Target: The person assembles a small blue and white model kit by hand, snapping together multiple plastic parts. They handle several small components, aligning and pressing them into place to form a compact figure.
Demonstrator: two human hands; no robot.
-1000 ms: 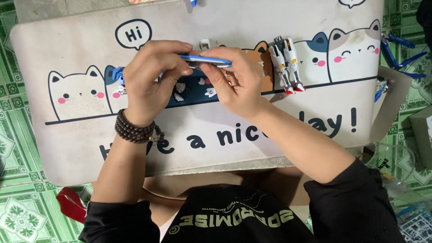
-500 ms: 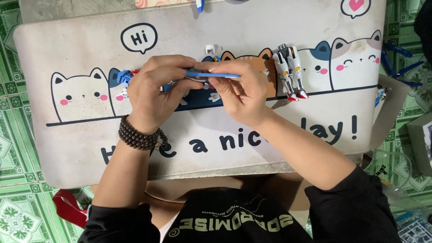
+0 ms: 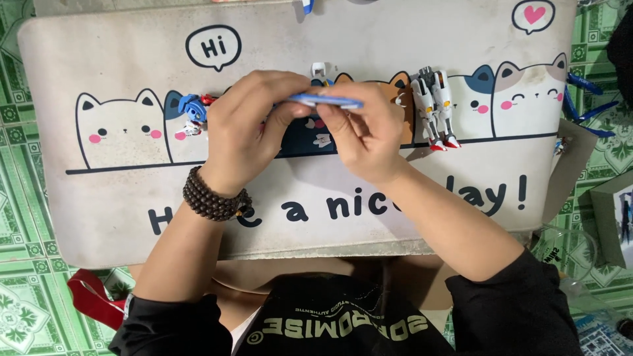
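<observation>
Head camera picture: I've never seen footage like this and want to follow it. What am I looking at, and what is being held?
The camera sits on a person's head and looks down, so the two arms coming up from the bottom are their own. The left hand, with a bead bracelet, and the right hand together pinch a thin blue strip. They work over a cat-print mat on a green floor. On the mat lie white model legs, a blue model part and a small white piece. Blue-handled tools lie at the right edge.
</observation>
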